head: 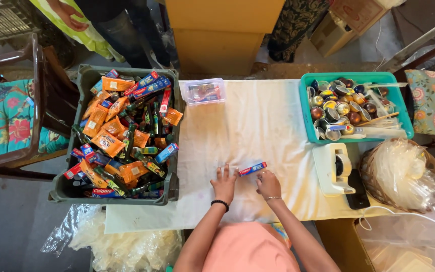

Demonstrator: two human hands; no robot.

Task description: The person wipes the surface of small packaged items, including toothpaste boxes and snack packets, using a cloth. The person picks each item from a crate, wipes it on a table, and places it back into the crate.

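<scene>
Both hands rest on the white cloth (258, 126) that covers the table, close to the person's body. The left hand (224, 183) lies flat with its fingers spread, palm down, as if pinning the cloth or something thin beneath it (what lies under the palm is hidden). The right hand (268, 182) is loosely curled, its fingertips touching or just beside the near end of a small red-and-blue toothpaste box (252, 168), which lies flat and slanted on the cloth between the two hands; whether the fingers actually pinch it cannot be told.

To the left, within easy reach, stands a grey crate (82, 75) heaped with more small toothpaste boxes, orange sachets and dark green tubes. To the right sit a teal tray (305, 108) of round shiny tins, a white tape dispenser (331, 168), and a basket of clear plastic bags (404, 174). A small clear lidded box (205, 91) rests at the far edge.
</scene>
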